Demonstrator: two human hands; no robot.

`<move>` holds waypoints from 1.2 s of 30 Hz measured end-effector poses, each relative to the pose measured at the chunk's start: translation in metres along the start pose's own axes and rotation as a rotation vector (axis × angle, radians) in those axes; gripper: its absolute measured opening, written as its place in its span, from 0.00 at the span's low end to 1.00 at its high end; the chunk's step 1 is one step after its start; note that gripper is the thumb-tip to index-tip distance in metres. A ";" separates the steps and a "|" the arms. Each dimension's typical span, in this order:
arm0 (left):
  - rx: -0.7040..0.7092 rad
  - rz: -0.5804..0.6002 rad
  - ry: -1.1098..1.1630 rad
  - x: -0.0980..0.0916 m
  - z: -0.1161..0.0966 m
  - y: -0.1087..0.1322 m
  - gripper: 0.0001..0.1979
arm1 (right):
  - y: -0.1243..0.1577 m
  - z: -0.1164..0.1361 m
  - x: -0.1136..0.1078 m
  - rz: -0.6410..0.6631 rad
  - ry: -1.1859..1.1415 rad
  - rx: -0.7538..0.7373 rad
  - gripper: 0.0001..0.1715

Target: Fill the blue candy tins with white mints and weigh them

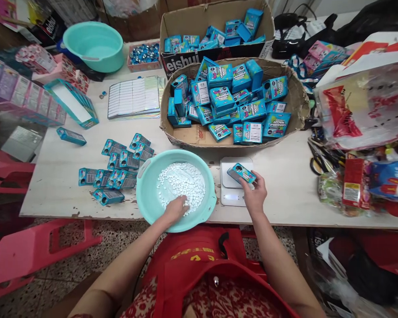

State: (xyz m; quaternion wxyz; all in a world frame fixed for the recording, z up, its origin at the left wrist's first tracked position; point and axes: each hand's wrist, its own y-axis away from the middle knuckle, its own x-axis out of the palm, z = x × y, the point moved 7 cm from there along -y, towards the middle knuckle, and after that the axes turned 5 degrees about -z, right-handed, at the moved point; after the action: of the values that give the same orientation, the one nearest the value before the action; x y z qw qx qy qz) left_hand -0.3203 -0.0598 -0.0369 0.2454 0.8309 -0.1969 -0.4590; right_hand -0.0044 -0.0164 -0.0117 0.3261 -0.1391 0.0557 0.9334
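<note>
My left hand [176, 209] reaches into a mint-green plastic basin [145, 194], its fingers curled among small white candies [182, 176]. Over a white digital kitchen scale [232, 198] my right hand [256, 194] grips a small blue candy box [241, 172] by its near right end. The box is tilted above the weighing plate; whether it touches the plate is hard to tell. Left of the basin stands a group of similar blue boxes [128, 159], with one more box [71, 136] apart from them.
Behind the basin, a cut-down carton [195, 138] holds several blue boxes; another carton [215, 59] stands behind it. An empty-looking green basin [93, 44], a box of blue wrapped sweets [144, 55] and printed sheets [134, 97] lie back left. Scissors [316, 161] and bags are at right.
</note>
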 end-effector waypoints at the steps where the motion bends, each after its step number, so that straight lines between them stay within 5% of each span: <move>1: -0.001 0.001 0.118 -0.002 0.000 -0.002 0.06 | -0.002 0.002 0.000 -0.004 -0.002 -0.006 0.30; 7: -0.212 0.085 1.299 -0.015 0.005 -0.013 0.16 | 0.014 0.059 -0.005 0.091 -0.013 -0.140 0.24; 12: -0.325 -0.130 1.819 -0.046 -0.009 -0.019 0.17 | 0.066 0.122 0.021 0.365 0.053 -0.320 0.17; 18: 0.002 -0.325 1.864 -0.107 -0.063 0.007 0.19 | 0.112 0.130 0.071 0.580 0.177 -0.490 0.14; 25: 0.126 -0.637 1.731 -0.116 -0.074 0.017 0.16 | 0.122 0.130 0.090 0.603 0.201 -0.527 0.14; 30: 0.159 -0.665 1.721 -0.121 -0.076 0.012 0.22 | 0.116 0.130 0.089 0.593 0.200 -0.501 0.15; 36: 0.227 -0.553 1.676 -0.125 -0.095 0.009 0.26 | 0.106 0.130 0.083 0.564 0.154 -0.473 0.16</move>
State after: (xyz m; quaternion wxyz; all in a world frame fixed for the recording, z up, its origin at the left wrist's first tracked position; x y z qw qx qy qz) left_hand -0.3024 0.0238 0.0947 0.1055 0.9309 0.2107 0.2792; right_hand -0.1616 -0.0249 0.0897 0.0101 -0.2597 -0.1011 0.9603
